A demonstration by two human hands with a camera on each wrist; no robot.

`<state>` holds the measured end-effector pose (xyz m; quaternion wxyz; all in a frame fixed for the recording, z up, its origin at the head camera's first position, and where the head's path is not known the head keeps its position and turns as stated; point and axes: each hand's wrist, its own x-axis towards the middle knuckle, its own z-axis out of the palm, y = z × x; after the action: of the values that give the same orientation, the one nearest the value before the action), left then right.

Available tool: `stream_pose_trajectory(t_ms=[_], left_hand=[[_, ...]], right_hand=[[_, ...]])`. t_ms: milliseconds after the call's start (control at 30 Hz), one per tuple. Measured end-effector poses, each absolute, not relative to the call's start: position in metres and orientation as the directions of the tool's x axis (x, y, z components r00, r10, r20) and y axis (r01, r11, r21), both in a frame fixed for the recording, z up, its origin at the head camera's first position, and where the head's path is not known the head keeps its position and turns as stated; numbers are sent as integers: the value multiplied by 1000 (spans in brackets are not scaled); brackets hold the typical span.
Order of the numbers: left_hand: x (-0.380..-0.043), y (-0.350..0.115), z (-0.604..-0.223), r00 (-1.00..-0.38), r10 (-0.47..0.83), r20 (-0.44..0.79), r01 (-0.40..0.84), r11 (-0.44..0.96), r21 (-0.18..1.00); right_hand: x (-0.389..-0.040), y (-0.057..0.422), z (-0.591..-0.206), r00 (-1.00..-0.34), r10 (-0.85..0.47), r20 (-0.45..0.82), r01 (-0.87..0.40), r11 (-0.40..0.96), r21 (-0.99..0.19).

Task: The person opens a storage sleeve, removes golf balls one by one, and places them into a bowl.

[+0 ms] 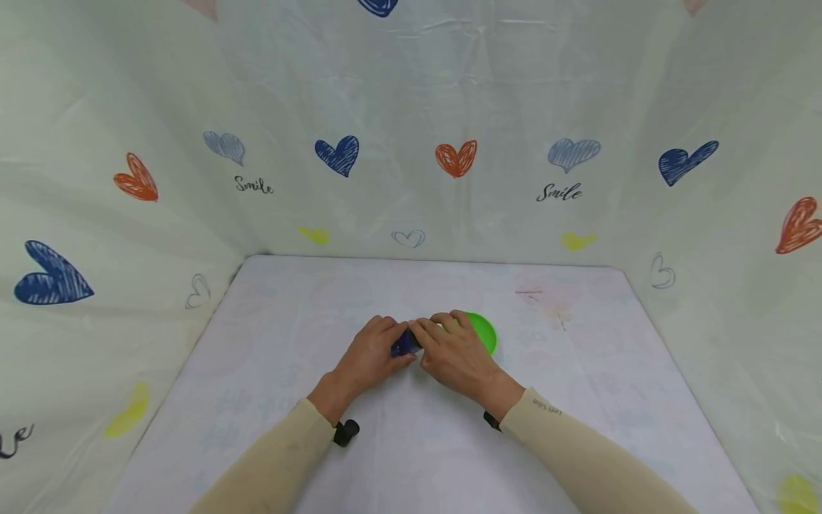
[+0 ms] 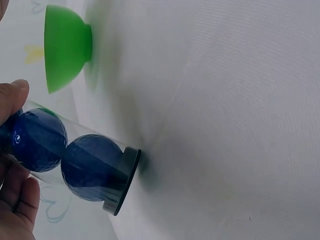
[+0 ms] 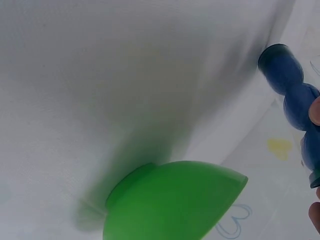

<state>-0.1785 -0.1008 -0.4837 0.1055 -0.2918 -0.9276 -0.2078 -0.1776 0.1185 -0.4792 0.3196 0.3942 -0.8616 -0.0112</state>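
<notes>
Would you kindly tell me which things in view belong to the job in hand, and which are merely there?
In the job:
clear tube of blue balls, held in the left hand
right hand, at the tube
green bowl close by, probably

Merely there:
white table
heart-printed backdrop

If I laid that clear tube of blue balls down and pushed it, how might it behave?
The clear tube would probably roll, since its sides look round. It seems fairly stiff, running straight beyond the left hand. The blue balls nearly fill its width, so they'd perhaps shift little sideways.
</notes>
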Motion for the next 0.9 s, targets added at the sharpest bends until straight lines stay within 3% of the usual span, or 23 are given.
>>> stream_pose_trajectory(t_ms=[367,900], left_hand=[[-180,-104,-481,-794,538,285,607,735,303],[-185,-106,-481,-804,526,277,594,733,331]], right_hand=[[-177,117,-482,-382,-736,558,-734,609,300],[-178,110,-484,-411,-751,517,-698,624,351]])
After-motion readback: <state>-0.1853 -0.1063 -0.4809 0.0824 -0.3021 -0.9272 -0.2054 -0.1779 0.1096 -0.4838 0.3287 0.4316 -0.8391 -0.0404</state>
